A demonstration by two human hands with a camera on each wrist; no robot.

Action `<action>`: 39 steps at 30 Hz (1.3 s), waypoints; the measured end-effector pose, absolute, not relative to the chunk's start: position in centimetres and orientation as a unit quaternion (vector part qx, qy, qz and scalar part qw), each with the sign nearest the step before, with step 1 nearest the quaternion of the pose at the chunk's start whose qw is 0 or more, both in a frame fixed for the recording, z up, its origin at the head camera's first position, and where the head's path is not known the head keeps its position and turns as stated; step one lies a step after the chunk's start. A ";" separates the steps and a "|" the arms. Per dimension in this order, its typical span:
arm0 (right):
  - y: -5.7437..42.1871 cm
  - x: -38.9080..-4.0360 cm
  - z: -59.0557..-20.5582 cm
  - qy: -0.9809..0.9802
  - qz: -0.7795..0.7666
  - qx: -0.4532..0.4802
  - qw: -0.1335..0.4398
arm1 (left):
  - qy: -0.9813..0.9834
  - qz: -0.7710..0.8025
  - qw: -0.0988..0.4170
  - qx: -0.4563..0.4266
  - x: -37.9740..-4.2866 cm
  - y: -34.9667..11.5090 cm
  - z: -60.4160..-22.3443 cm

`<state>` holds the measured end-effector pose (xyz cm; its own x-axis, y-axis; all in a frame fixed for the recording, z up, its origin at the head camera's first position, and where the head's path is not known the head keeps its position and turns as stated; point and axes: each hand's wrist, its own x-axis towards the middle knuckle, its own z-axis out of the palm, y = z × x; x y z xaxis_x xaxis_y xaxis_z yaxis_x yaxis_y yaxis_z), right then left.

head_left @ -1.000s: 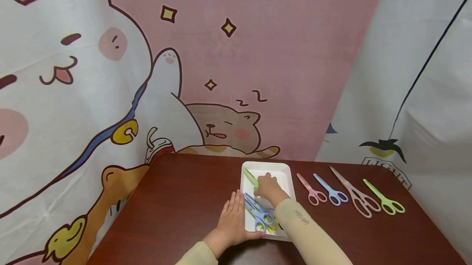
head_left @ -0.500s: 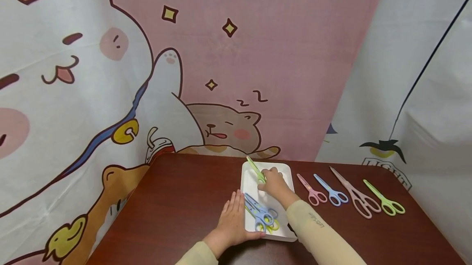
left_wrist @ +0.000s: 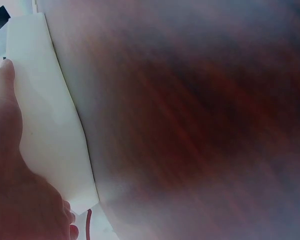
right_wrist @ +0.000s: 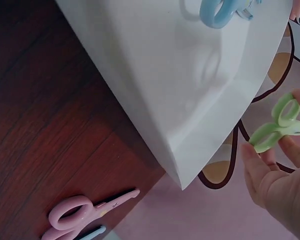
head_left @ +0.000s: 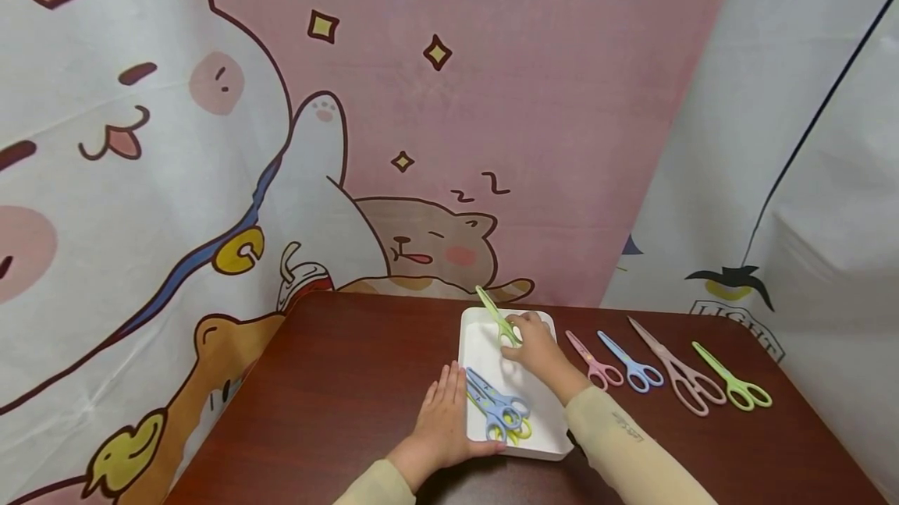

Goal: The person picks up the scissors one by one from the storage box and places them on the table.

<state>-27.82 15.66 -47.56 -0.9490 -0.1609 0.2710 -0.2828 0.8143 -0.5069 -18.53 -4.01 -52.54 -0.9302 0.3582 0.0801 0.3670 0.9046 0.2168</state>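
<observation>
My right hand (head_left: 539, 350) pinches a pair of light green scissors (head_left: 495, 314) by the finger loops, with the blades pointing away and left past the far rim of a white tray (head_left: 477, 341). In the right wrist view, thumb and fingers hold the green loops (right_wrist: 270, 132) beyond the tray's edge. My left hand (head_left: 441, 425) lies with straight fingers along the tray's left side, thumb at its front edge. Inside the tray, blue scissors (head_left: 495, 405) lie over yellow-green ones (head_left: 521, 433), partly hidden. The left wrist view shows the hand (left_wrist: 10, 150) against the tray wall (left_wrist: 52, 110).
Right of the tray, a row stands on the brown table (head_left: 337, 396): pink scissors (head_left: 593, 363), blue scissors (head_left: 632, 364), larger pale pink scissors (head_left: 677, 368) and green scissors (head_left: 732, 377). A printed cloth (head_left: 562, 138) hangs behind the table's far edge.
My right hand has lifted the green scissors from inside the tray and moved right, their blades now reaching over the far rim. My left hand stays in place.
</observation>
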 end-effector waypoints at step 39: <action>20.3 -25.1 -45.9 -0.916 0.317 0.142 0.201 | -0.972 -0.139 0.005 -0.187 -18.4 -4.1 -51.9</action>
